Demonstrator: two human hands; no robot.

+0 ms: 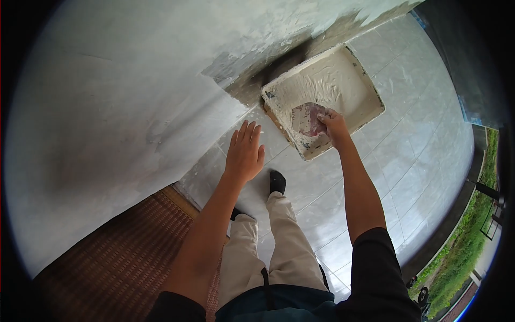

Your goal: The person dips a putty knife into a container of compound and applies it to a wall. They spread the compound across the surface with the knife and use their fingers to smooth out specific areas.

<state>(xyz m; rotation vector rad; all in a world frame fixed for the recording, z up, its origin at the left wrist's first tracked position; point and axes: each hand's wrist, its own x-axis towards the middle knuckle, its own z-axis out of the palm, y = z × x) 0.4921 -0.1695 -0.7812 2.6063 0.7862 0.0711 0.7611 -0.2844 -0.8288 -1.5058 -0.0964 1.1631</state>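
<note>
A rectangular tray (pixel 365 114) of cream-coloured wet plaster (pixel 343 80) rests on the tiled floor beside the wall. My right hand (pixel 333 126) grips a flat, reddish scraper (pixel 311 119) smeared with plaster, held over the near left part of the tray. The scraper's lower edge meets the plaster there. To the left of the tray, my left hand (pixel 245 152) hovers with its fingers stretched out and holds nothing.
A grey-white wall (pixel 123 91) with rough patches fills the left and top. Grey floor tiles (pixel 397 161) lie around the tray. A brown woven mat (pixel 134 252) is at lower left. My feet (pixel 277 182) stand below the tray. Grass (pixel 461 252) shows outside at right.
</note>
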